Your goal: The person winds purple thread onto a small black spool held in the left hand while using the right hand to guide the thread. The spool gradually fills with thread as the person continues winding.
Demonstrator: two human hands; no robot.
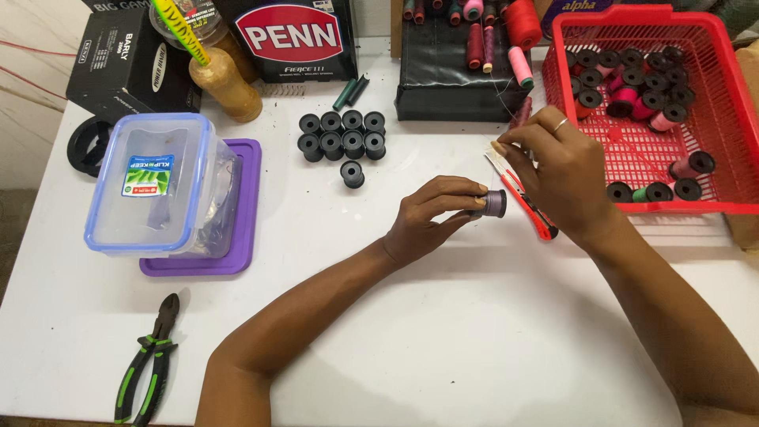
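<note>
My left hand (431, 213) pinches a small spool wound with purple-grey thread (495, 203) just above the white table (443, 340). My right hand (557, 170) hovers right beside the spool, its thumb and forefinger pinched together near the hand's upper left, seemingly on a thin thread end that I cannot make out clearly. A ring sits on one finger. Under the right hand lies a red utility knife (534, 212) on the table.
Several empty black spools (341, 136) stand in a cluster at centre back. A red basket (715, 119) with wound spools is at the right. A clear lidded box (162, 182) on a purple lid sits left; green-handled pliers (149, 360) lie front left. Boxes and thread cones line the back.
</note>
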